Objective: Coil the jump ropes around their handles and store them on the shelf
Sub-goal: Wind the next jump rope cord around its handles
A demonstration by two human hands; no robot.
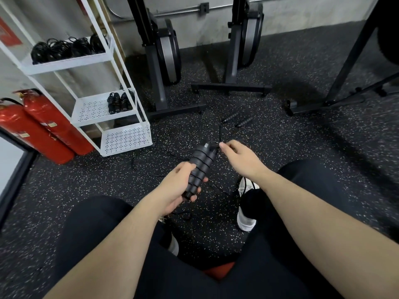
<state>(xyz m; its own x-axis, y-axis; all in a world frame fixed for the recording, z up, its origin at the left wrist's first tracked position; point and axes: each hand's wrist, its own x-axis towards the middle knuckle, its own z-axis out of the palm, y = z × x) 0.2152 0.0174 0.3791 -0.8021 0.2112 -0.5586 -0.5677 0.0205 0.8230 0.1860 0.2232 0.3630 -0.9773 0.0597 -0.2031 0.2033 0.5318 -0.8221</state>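
The left hand (179, 186) grips the paired handles (199, 167), already part-wound, while the right hand (239, 156) pinches the cord (220, 134) just beyond them, coiled ropes (64, 48) sit on the shelf (64, 61) far left, and another rope (237, 119) lies beyond, uncoiled.

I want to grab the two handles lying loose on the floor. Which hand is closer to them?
Right. The right hand pinches the rope just below the loose handles; the left hand sits lower, gripping the wrapped handles.
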